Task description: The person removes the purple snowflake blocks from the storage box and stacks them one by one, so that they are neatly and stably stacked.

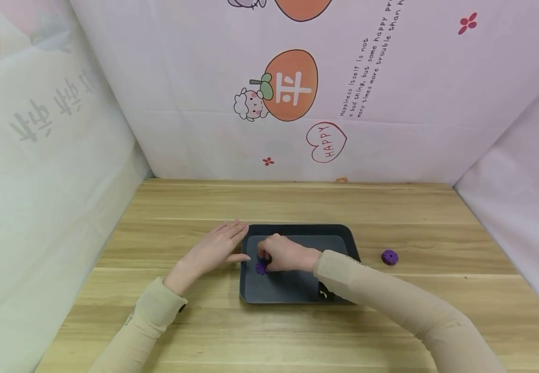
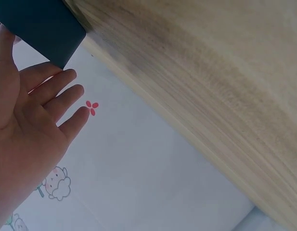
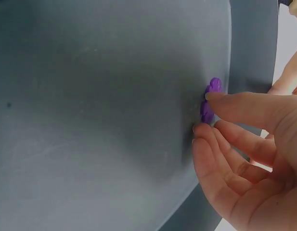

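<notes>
A dark grey rectangular tray (image 1: 276, 291) lies on the wooden table. Inside it, near the left wall, my right hand (image 1: 285, 253) pinches a small purple flower-shaped piece (image 1: 260, 268). The right wrist view shows the thumb on that purple piece (image 3: 215, 85), low over the tray floor, with the other fingers curled beside it; contact with the floor is hard to tell. My left hand (image 1: 214, 249) is at the tray's left rim with extended fingers. In the left wrist view, its fingertips meet the tray's outer side (image 2: 47, 29).
A second purple flower-shaped piece (image 1: 389, 257) lies on the table (image 1: 428, 311) to the right of the tray. A printed white cloth (image 1: 195, 103) hangs behind the table, with more cloth at both sides. The right forearm crosses over the tray's right wall.
</notes>
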### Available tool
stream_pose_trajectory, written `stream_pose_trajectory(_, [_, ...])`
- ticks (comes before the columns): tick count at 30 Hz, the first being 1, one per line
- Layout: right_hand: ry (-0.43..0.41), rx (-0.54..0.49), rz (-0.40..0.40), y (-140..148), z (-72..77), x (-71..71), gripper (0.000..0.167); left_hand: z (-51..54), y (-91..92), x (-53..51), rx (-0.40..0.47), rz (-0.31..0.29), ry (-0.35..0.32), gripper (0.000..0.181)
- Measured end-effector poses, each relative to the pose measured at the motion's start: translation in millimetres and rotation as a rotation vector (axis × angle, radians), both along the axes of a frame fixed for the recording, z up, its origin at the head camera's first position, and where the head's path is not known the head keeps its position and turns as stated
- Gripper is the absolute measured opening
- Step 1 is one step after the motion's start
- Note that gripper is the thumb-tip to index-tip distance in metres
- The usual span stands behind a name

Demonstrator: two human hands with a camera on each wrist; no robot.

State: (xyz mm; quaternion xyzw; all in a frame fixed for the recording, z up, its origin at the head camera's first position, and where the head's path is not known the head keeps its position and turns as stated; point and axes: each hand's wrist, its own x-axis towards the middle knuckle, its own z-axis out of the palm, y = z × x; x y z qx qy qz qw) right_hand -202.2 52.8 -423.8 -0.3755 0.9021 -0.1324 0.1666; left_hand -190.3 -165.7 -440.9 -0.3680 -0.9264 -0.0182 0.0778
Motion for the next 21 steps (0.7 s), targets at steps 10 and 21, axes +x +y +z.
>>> stream_pose_trajectory(10, [0.035,0.023,0.019,-1.4,-0.4,2.4,0.023,3.4,0.7,1.5,-0.008,0.001,0.004,0.076])
stream_pose_trajectory(21, [0.042,0.059,0.011,-3.6,3.2,7.2,0.016,2.5,1.4,1.5,-0.011,0.000,0.015,0.074])
